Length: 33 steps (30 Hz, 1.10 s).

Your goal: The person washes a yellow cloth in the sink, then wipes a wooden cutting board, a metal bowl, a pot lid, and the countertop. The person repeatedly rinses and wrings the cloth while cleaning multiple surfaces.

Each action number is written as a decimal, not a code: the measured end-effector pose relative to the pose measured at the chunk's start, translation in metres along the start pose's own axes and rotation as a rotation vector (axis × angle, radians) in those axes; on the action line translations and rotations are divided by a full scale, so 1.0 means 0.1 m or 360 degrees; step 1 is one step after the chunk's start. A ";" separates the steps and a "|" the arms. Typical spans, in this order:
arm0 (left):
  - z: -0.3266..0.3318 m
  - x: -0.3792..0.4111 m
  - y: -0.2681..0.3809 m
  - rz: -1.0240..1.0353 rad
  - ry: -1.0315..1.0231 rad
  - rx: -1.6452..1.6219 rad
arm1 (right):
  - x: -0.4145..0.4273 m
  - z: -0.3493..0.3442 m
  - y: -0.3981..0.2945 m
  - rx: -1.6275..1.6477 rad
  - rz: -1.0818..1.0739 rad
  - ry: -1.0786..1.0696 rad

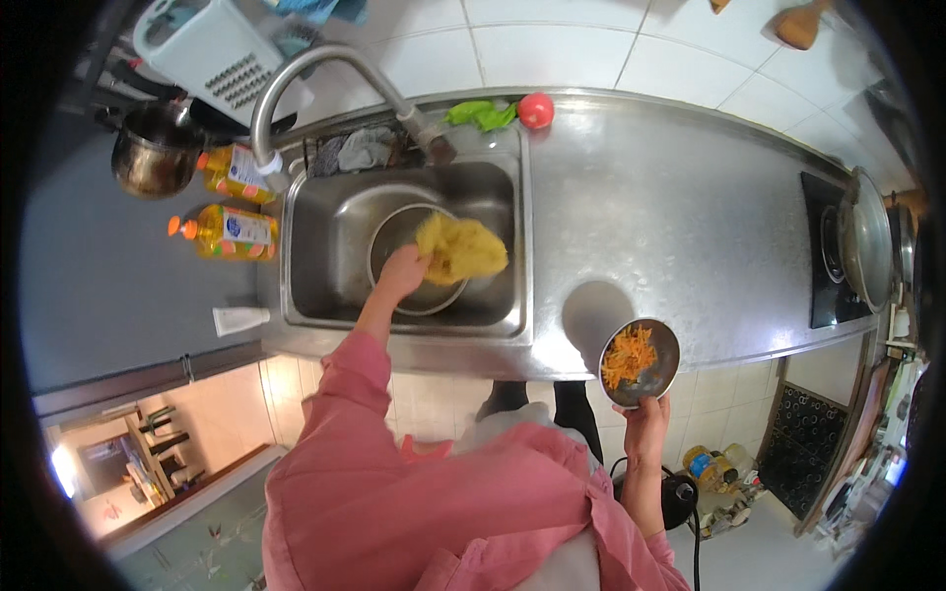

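Note:
My left hand [403, 272] reaches over the stainless steel sink [325, 273] and grips a yellow cloth [464, 250], blurred as if in motion. Beneath the cloth, a round metal basin [380, 229] rests in the sink, partly covered by it. On the other side, my right hand [648, 426] holds a small metal bowl [669, 347] by its near rim, in front of the counter's edge. Shredded orange carrot [628, 357] lies in this bowl, which is tilted towards me.
A curved faucet [325, 55] arches over the sink's back left. Green peppers [482, 114] and a red tomato [536, 111] sit behind the sink. Orange-capped bottles [236, 233] and a metal pot [154, 151] stand left. A gas stove [820, 251] with a pan [866, 240] is at right.

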<state>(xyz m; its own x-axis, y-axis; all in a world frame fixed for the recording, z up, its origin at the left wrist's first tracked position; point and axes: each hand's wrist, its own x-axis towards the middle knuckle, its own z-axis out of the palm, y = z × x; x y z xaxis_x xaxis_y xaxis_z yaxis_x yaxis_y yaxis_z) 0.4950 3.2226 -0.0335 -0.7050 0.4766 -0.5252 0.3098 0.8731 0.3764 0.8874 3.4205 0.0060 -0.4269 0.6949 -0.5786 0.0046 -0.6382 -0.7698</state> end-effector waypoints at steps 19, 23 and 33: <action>0.94 1.59 1.54 0.1048 0.1024 0.0453 | -0.04 -0.01 -0.06 -0.0038 -0.0068 0.0237; 1.31 0.77 1.45 0.1188 0.0695 0.0775 | 0.02 -0.09 -0.05 0.0020 -0.0024 0.0285; 0.95 -0.87 0.76 0.0703 -0.0614 -0.0877 | 0.15 -0.61 -0.27 0.0146 -0.0224 0.0576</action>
<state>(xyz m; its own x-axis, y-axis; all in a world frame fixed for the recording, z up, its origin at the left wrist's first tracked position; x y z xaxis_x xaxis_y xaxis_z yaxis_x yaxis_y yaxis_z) 0.6402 3.2571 -0.0322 -0.2896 0.8557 -0.4288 0.0782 0.4677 0.8804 0.9363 3.4684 0.0012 -0.0712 0.8390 -0.5394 -0.1190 -0.5441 -0.8306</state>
